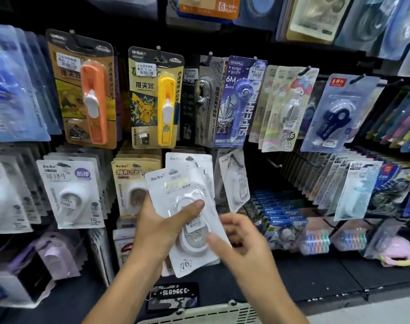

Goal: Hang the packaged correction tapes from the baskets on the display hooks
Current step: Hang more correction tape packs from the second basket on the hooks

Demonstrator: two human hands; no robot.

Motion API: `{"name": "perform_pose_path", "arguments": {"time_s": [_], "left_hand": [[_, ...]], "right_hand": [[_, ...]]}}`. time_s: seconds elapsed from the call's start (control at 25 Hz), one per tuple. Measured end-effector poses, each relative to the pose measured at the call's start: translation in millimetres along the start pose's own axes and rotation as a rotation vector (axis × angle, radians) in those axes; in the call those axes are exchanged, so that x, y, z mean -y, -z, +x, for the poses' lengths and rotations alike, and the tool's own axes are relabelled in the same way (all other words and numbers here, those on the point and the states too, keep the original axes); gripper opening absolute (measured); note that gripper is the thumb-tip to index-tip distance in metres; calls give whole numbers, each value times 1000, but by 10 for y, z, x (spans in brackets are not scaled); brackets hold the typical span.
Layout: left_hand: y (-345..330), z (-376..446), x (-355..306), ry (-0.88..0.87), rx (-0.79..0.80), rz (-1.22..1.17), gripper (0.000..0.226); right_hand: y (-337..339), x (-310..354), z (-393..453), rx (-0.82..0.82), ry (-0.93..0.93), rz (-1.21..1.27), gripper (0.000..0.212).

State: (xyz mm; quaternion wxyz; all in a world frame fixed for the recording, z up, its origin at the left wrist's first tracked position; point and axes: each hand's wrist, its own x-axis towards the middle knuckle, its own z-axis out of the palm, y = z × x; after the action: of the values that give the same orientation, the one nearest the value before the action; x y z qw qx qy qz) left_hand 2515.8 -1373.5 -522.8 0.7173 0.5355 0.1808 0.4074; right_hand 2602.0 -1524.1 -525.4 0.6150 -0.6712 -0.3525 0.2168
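A small stack of white packaged correction tapes (187, 216) is held at the centre of the frame, in front of the display wall. The left hand (159, 230) is closed around the stack, its thumb pressed across the blister of the front pack. The right hand (241, 239) sits just beside the stack's lower right edge with fingers half curled; it is blurred, and whether it has hold of a pack cannot be told. The step in hand is judged to be the separating of one pack for hanging. It is done well if a single card is peeled off at its edge, the punched slot at its top is turned upward, and the card is slid onto the hook bearing the matching white pack (234, 181), just right of the stack and above it. That hook's tip is hardly made out against the dark board. The count of packs in the stack is hidden by overlap. Only the rim of a pale basket (199, 312) shows at the bottom edge, its contents cut off. A dark number tag (172, 298) lies above it.
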Motion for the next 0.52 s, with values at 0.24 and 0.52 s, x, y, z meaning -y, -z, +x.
{"name": "perform_pose_path", "arguments": {"time_s": [0.24,0.52], "left_hand": [[85,3,-50,161,110,-71,69],[188,31,-168,58,-36,-43,59]], "right_hand": [[-50,62,169,-110,-16,257,53],[485,-101,256,-489,-99,250,31]]}}
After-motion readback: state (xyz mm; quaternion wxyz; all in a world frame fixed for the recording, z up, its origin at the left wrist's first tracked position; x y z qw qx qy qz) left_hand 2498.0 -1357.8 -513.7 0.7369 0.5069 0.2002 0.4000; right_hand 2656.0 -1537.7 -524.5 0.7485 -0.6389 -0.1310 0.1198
